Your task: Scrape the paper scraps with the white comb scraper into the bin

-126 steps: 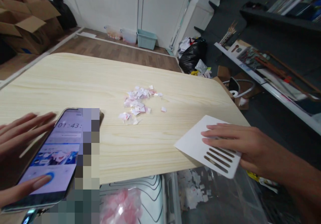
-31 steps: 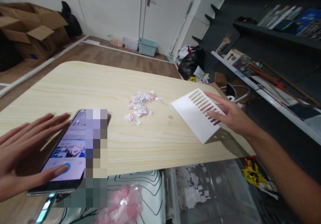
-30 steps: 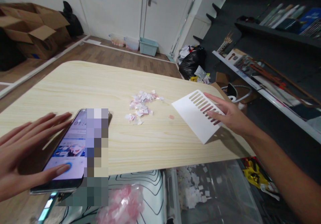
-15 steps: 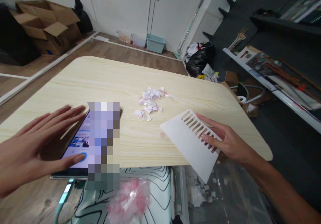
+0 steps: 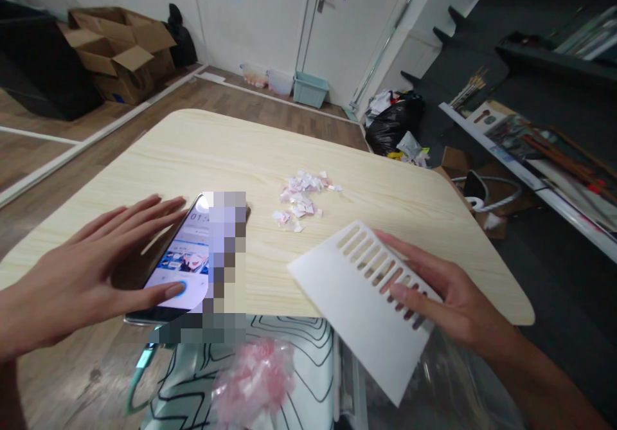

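Note:
My right hand (image 5: 446, 292) grips a white slotted plastic card (image 5: 362, 301), tilted over the near edge of the light wooden table (image 5: 241, 160). A small heap of pink and white paper scraps (image 5: 303, 197) lies at the table's middle, beyond the card. My left hand (image 5: 81, 276) is flat and spread, fingers apart, with the thumb on the screen of a phone (image 5: 180, 266) that lies near the table's front edge.
Below the front edge stand a patterned bag with pink scraps (image 5: 250, 378) and a clear bin (image 5: 448, 385). Cardboard boxes (image 5: 118, 57) sit far left, a black rubbish bag (image 5: 395, 125) and shelves (image 5: 530, 141) to the right, a teal crate (image 5: 311, 89) by the door.
My right hand has drawn the white card back from the table's right side to the near edge, over the bin. The view shifted; the left hand stays on the phone.

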A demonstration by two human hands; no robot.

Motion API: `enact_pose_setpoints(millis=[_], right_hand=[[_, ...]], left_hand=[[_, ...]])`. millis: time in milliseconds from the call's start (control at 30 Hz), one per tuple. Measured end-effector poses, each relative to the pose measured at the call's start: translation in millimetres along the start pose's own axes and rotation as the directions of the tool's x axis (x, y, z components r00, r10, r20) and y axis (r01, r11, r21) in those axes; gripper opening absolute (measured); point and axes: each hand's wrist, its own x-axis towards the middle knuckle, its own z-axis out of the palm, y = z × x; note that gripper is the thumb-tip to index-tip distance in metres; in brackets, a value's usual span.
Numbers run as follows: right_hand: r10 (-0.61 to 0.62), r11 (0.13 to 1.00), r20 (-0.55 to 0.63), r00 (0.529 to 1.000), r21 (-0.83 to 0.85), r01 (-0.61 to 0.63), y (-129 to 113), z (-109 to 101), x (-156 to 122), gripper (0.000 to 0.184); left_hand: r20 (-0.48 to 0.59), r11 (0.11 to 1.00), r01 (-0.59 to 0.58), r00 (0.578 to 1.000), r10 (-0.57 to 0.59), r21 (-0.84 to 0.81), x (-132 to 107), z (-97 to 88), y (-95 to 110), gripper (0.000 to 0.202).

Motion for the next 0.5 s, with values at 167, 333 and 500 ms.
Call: enact_pose_setpoints(millis=[167, 333, 500], right_hand=[[0.076, 0.994, -0.121, 0.99, 0.086, -0.066, 6.0, -11.0, 35.7, 0.098], [0.059, 0.995, -0.106, 0.993, 0.081, -0.051, 15.2, -6.3, 46.9, 0.096], [0.057, 0.994, -0.086, 0.995, 0.098, -0.049, 26.9, -11.2, 35.7, 0.095]], left_hand=[[-0.025, 0.998, -0.034, 0.999, 0.033, -0.059, -3.3, 5.2, -7.8, 0.117], [-0.007, 0.998, -0.01, 1.0, 0.01, -0.07, -4.7, 0.0, -1.9, 0.12], [0.005, 0.998, 0.001, 1.0, -0.001, -0.063, -6.7, -1.9, -2.3, 0.119]])
